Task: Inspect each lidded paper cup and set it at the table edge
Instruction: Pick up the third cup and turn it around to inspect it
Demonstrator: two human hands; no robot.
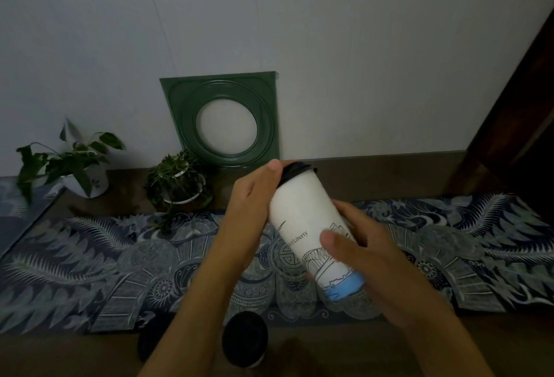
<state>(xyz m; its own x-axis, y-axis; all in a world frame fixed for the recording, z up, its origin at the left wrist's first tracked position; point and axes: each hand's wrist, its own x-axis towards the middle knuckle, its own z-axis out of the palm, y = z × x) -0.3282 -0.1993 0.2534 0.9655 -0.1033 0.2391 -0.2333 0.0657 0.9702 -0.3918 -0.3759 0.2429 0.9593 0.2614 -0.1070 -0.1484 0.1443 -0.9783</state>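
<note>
A tall white paper cup with a black lid, line drawings and a blue band at its base is held tilted in the air above the table, lid pointing away from me. My left hand grips its upper part by the lid. My right hand wraps its lower part, thumb across the print. A second lidded cup with a black lid stands upright at the near table edge, below my left forearm.
A patterned blue-grey runner covers the brown table. Two potted plants stand at the back left by the wall. A green square frame with a round opening leans on the wall. Dark wooden furniture rises at right.
</note>
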